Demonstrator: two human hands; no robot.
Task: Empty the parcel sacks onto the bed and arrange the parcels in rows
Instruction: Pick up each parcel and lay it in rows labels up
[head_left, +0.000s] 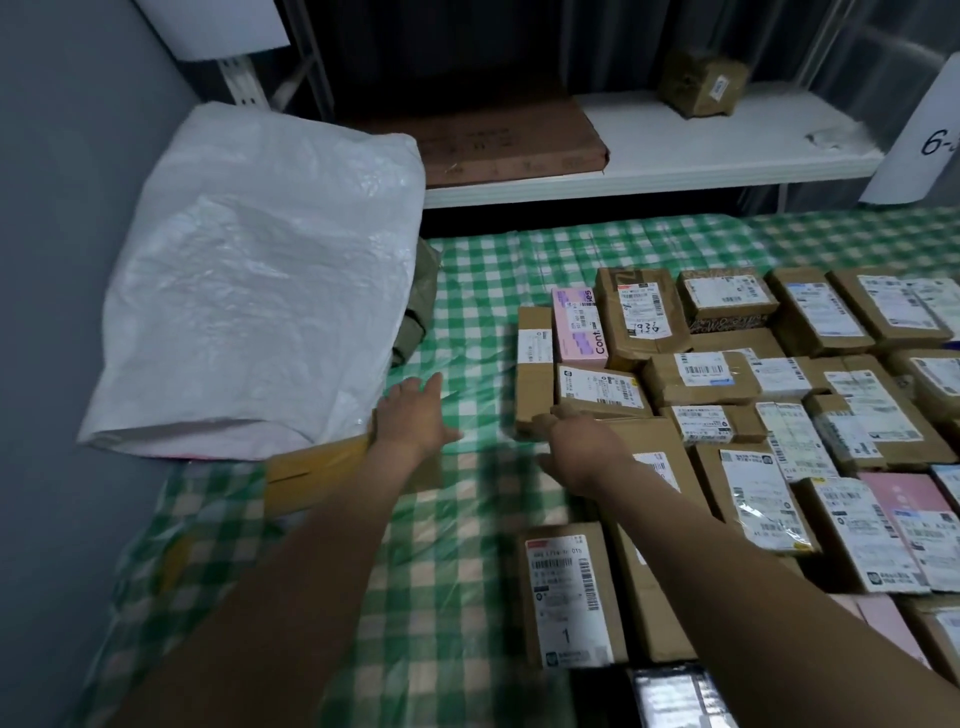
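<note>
Reaching both bare arms out over the bed (467, 291); the cover is a glossy green-and-white check.

Left hand (413, 421): palm down, fingers (428, 382) straight and spread wide, thumb out. It rests on the end of a yellow-brown box (317, 467) and grips nothing. That box lies toward the left edge of the bed, its far side tucked at the mouth of the sack.

Sack (249, 291): white woven plastic, slumped along the left edge of the bed, mouth facing me. An olive-green parcel (422, 306) shows from behind its right side.

Right hand (579, 447): back of the hand up, set on the left end of a large flat brown box (649, 436). The fingers bend at the knuckles and the tips are hidden, so I cannot tell whether they hold the box or only lie on it.

Parcels (701, 374): labelled brown boxes packed in rows, touching one another, across the right half of the bed.
- Left end of the rows: a long narrow box (534, 374), with a pink box (579, 325) just beside it.
- Toward the near edge: a box with a label marked "1" (569, 597), and a black glossy parcel (670, 696) nearer still.

Beyond the far edge of the bed, a white shelf (727, 161) carries a flat brown carton (519, 140) and a wrapped brown parcel (701, 83), well apart.
</note>
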